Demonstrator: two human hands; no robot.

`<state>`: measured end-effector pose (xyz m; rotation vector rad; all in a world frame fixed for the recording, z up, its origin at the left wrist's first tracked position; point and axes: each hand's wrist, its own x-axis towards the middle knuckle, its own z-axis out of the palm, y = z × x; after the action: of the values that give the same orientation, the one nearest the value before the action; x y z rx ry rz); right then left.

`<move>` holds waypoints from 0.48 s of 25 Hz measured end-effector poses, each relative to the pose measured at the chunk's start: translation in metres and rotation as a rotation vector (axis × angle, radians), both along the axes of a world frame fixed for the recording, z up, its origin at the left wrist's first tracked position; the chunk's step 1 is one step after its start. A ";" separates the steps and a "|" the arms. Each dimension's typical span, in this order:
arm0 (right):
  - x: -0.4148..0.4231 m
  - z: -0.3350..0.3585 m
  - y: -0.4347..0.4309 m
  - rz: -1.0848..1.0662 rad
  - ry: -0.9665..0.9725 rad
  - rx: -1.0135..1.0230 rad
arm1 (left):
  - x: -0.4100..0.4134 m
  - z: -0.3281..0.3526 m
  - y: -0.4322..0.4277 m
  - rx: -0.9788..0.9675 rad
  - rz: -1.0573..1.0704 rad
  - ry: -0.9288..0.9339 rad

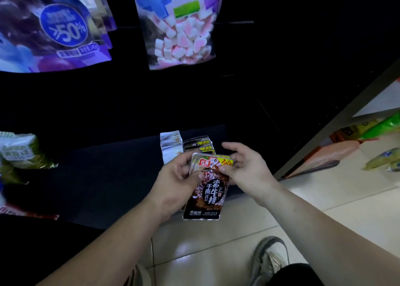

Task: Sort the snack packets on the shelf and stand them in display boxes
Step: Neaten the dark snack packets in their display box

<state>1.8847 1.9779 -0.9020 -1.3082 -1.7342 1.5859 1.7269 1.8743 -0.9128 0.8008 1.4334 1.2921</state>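
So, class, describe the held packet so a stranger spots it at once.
Find the dark shelf, then the left hand and right hand at its right end. They hold a dark packet, red logo, yellow corner, the only one outside the rows.

On the dark shelf (104, 177): a row of white packets (171, 145) standing, dark packets (198, 143) just beside them, green-white packets (19, 153) far left. Tiled floor (205, 253) below, grey shoe (270, 262) on it.
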 end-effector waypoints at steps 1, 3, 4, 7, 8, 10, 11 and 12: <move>0.000 0.000 -0.001 0.029 -0.017 0.017 | 0.001 -0.001 -0.001 -0.004 -0.004 0.003; 0.000 -0.001 -0.001 0.041 -0.015 0.029 | 0.001 -0.004 -0.001 -0.019 0.053 0.037; 0.000 -0.001 -0.001 0.044 -0.020 0.034 | 0.000 -0.006 -0.001 -0.036 0.102 0.071; 0.001 -0.004 -0.001 0.070 -0.068 0.059 | -0.002 -0.011 -0.001 -0.071 0.176 0.091; 0.001 -0.005 -0.001 0.095 -0.108 0.089 | -0.002 -0.012 -0.001 -0.071 0.180 0.077; 0.000 -0.007 0.000 0.195 -0.221 0.189 | -0.004 -0.013 0.000 -0.066 0.178 0.089; -0.001 -0.007 0.001 0.248 -0.272 0.237 | -0.004 -0.014 0.000 -0.065 0.175 0.104; -0.003 -0.006 0.001 0.276 -0.300 0.270 | -0.003 -0.015 0.000 -0.069 0.174 0.107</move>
<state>1.8818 1.9790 -0.9077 -1.2625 -2.3075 1.2762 1.7237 1.8744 -0.9276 0.7213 1.6538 1.3388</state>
